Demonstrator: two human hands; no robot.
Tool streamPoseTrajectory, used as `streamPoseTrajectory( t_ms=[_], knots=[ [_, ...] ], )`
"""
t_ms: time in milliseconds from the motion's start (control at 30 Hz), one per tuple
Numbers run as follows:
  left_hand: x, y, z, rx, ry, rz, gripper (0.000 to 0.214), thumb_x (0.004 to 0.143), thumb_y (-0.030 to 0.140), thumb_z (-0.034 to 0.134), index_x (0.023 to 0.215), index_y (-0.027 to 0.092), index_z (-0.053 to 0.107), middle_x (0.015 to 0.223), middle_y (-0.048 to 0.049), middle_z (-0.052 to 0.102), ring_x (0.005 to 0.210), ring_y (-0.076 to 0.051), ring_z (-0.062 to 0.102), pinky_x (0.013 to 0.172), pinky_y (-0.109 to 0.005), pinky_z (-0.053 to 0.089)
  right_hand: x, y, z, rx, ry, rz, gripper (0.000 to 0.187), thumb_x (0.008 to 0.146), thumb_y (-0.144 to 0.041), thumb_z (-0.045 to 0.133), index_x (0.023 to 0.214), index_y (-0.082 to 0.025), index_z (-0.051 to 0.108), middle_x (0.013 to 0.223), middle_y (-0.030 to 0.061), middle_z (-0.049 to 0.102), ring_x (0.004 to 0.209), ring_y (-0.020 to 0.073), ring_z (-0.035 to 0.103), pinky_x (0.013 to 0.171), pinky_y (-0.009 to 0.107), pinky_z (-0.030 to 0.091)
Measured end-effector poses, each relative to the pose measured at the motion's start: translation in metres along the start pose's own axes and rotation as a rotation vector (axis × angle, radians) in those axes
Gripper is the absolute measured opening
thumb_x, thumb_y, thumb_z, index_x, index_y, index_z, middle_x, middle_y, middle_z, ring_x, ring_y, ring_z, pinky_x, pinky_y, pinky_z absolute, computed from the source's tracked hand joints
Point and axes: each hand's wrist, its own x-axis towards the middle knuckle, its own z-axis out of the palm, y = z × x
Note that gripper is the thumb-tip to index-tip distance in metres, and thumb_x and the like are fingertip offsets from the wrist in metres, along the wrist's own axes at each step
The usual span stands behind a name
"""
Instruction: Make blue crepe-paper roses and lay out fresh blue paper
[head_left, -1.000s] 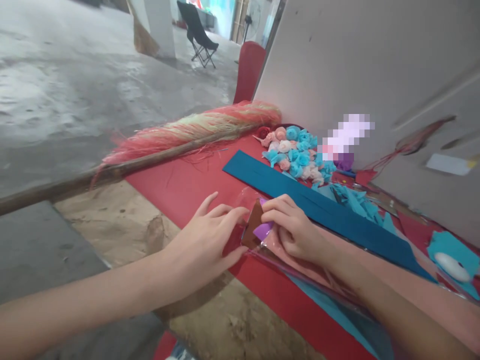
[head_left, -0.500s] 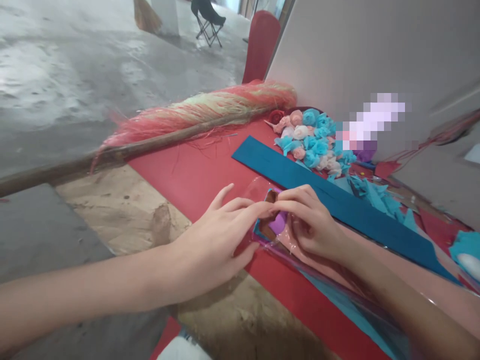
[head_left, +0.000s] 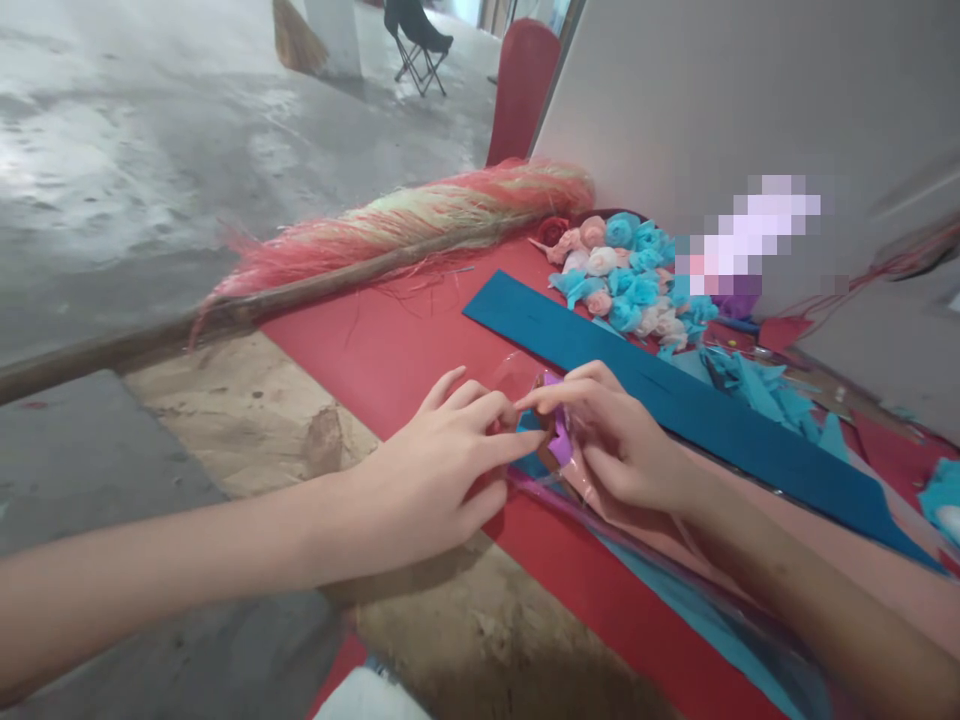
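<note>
A clear plastic sleeve [head_left: 581,485] lies along the red table, its end between my hands. Layers of blue, brown, purple and pink paper [head_left: 559,447] show at that end. My left hand [head_left: 457,460] reaches from the left, its index finger stretched out against the open end and the other fingers spread and loosely bent. From the right, my right hand [head_left: 626,430] bends over the top edge, index finger pointing left and thumb below, gripping the papers in the sleeve. The tips of both hands nearly meet. Part of the sleeve is hidden beneath my right forearm.
Behind my right hand lies a long blue strip [head_left: 600,340]. Further back are blue, pink and white paper flowers [head_left: 630,280], and blue paper scraps [head_left: 765,390] to the right. A pole with pink and pale-green fringe [head_left: 405,230] crosses the far left edge of the red tabletop [head_left: 390,350].
My left index finger has moved lower across the sleeve's end, while my right index finger has stretched left over the top. More blue shows at the end now.
</note>
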Motion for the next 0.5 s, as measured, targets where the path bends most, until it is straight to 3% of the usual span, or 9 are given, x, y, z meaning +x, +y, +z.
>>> streamPoseTrajectory(
  t_ms=[100,200,333,500],
  knots=[
    [0.001,-0.002,-0.001,-0.062,0.001,-0.007,0.042,0.079,0.008,0.040,0.114,0.027,0.053,0.101,-0.0025,0.055,0.098,-0.019,0.047,0.105,-0.053,0.014,0.012,-0.003,-0.006,0.011,-0.113,-0.051,0.057,0.059,0.006,0.034,0.107,-0.020,0.050,0.093,0.0031,0.061,0.087,0.0181,0.046,0.077,0.034,0.042],
    [0.006,-0.005,-0.004,-0.052,0.004,0.027,0.029,0.081,0.010,0.043,0.101,0.023,0.061,0.091,-0.0012,0.059,0.090,-0.016,0.050,0.102,-0.044,0.025,0.023,-0.005,-0.012,-0.029,-0.160,-0.096,0.041,0.061,0.006,0.034,0.086,-0.018,0.057,0.078,0.0035,0.061,0.079,0.0187,0.043,0.072,0.035,0.039],
    [0.017,-0.011,-0.010,0.047,-0.006,0.137,0.013,0.081,0.022,0.054,0.083,0.024,0.067,0.082,0.0015,0.062,0.081,-0.015,0.050,0.093,-0.036,0.032,0.026,-0.004,-0.013,-0.042,-0.132,-0.126,0.031,0.060,0.005,0.035,0.068,-0.018,0.054,0.070,0.0026,0.058,0.077,0.0188,0.042,0.070,0.035,0.036],
    [0.030,-0.021,-0.017,0.158,-0.099,0.288,0.015,0.083,0.021,0.051,0.079,0.024,0.066,0.083,0.0008,0.062,0.082,-0.015,0.050,0.077,-0.029,0.039,0.017,0.000,-0.004,-0.046,-0.045,-0.109,0.030,0.063,0.005,0.034,0.069,-0.019,0.052,0.071,0.0020,0.059,0.080,0.0180,0.044,0.073,0.034,0.037]
  ],
)
